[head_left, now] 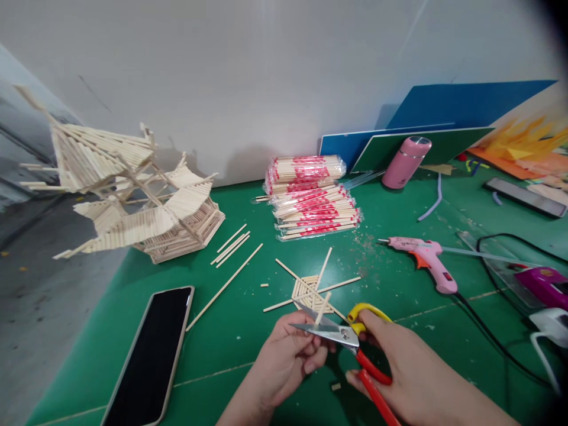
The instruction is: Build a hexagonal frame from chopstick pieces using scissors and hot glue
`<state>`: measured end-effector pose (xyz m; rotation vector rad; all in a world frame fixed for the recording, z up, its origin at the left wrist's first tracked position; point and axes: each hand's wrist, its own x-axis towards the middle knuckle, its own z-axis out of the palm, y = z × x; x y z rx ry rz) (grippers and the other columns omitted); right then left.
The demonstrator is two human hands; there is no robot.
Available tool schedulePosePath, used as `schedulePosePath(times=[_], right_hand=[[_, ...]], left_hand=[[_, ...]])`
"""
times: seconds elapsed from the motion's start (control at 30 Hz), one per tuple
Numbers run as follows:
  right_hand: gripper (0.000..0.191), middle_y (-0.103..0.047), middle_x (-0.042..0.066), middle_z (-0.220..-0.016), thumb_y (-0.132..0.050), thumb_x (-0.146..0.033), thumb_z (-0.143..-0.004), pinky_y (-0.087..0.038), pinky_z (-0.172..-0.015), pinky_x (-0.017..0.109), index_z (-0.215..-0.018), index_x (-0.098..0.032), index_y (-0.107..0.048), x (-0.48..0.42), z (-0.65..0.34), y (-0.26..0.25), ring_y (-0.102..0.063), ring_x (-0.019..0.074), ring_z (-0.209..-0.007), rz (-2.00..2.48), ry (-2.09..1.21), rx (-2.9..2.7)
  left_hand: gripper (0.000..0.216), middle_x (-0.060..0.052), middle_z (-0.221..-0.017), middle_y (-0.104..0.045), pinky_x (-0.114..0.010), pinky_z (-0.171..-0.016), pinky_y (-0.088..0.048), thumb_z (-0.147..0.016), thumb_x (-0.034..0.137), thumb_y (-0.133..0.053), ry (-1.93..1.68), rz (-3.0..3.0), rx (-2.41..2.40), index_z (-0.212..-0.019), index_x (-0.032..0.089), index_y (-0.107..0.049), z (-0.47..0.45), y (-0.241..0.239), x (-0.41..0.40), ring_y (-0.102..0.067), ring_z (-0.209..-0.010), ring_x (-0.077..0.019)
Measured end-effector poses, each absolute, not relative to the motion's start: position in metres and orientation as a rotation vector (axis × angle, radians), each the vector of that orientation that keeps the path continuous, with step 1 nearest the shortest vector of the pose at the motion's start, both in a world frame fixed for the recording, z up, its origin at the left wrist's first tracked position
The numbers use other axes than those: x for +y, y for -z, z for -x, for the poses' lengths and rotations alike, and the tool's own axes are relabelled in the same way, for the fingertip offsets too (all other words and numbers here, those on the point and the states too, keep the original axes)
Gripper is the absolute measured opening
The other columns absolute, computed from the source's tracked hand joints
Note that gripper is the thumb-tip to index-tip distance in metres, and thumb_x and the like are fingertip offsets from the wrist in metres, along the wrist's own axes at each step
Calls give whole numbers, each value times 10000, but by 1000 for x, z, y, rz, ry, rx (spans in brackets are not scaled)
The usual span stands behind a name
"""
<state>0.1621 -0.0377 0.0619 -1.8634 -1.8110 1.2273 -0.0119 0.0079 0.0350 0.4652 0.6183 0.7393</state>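
Observation:
My right hand [402, 361] grips a pair of scissors [344, 336] with one yellow and one red handle, its blades parted. Between the blades stands a short wooden stick [323, 309], its lower end pinched in the fingers of my left hand [293, 352]. Just beyond lies a flat star-shaped frame of sticks [306, 290] with a woven-looking centre, partly hidden by the blades. A small cut-off piece [336, 386] rests below the scissors, and another bit [264, 285] lies left of the frame.
A stick-built pagoda model [155, 219] stands at the left. Wrapped chopstick bundles [310, 201] lie at the back. Loose sticks [226, 284] and a phone [151, 355] are on the left. A pink glue gun [423, 257], its cord, and a pink bottle [406, 163] sit on the right.

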Motion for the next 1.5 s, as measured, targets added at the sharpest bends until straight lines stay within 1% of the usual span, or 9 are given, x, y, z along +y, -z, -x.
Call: schedulePosePath(times=[0.13,0.33,0.43,0.6,0.73,0.97,1.1,1.3,1.5], right_hand=[[240,-603,27,-813,-585,-320,-651,-425,-613,248,-840,-222,-473,-38,-161,-61,-564,166,-689,1834,-1220,-1800],[150,-595,2,-735,-533,-249,-669,-410,-570,224,-783,-228,-438,-39,-159,-56,-545,145,-622,1797,-1226,-1795],[188,-597,4,-754,-547,-256,-662,-403,-569,222,-810,-226,-436,-40,-159,-53,-548,145,-628,1821,-1237,-1764],[355,-588,19,-836,-615,-374,-624,-397,-575,229,-884,-218,-432,-41,-163,-54,-536,154,-668,1853,-1161,-1801],[356,-588,2,-805,-615,-389,-636,-396,-573,219,-890,-221,-431,-41,-163,-55,-531,140,-645,1850,-1204,-1776],[338,-591,13,-839,-586,-396,-671,-392,-591,244,-928,-231,-441,-38,-159,-53,-545,175,-735,1979,-1076,-1756],[355,-579,29,-864,-590,-386,-663,-396,-619,257,-936,-215,-441,-37,-159,-56,-539,181,-754,1955,-1067,-1813],[329,-569,26,-836,-602,-382,-645,-386,-562,246,-873,-211,-438,-40,-163,-59,-527,164,-691,1916,-1070,-1873],[354,-579,32,-857,-598,-419,-653,-401,-570,238,-898,-218,-442,-40,-167,-58,-540,167,-712,1877,-1126,-1867]], left_hand=[[266,-47,-555,-608,-178,-385,-146,-603,269,-674,-726,-473,600,-498,122,-479,12,-33,7,-371,-339,-21],[248,-24,-496,-571,-189,-389,-142,-621,236,-638,-716,-482,616,-485,122,-465,10,-34,7,-371,-329,-29],[233,9,-451,-514,-189,-393,-155,-642,228,-624,-722,-465,645,-496,123,-477,8,-34,8,-369,-335,-32],[183,52,-439,-439,-179,-391,-192,-611,227,-667,-764,-459,660,-551,130,-525,8,-33,9,-359,-347,-31],[213,77,-403,-351,-180,-401,-241,-628,290,-675,-792,-470,664,-573,138,-536,7,-32,8,-301,-365,-35],[235,20,-598,-491,-203,-527,-338,-715,380,-599,-949,-885,954,-747,147,-587,6,-29,3,-408,-542,-79],[282,19,-545,-473,-210,-520,-322,-727,403,-572,-899,-1048,1016,-644,134,-579,10,-28,4,-407,-523,-86],[229,18,-525,-464,-204,-463,-250,-666,342,-642,-800,-760,806,-624,123,-588,13,-30,8,-369,-456,-65],[208,19,-512,-464,-200,-458,-213,-617,307,-683,-749,-687,745,-594,117,-601,15,-34,10,-374,-438,-55]])
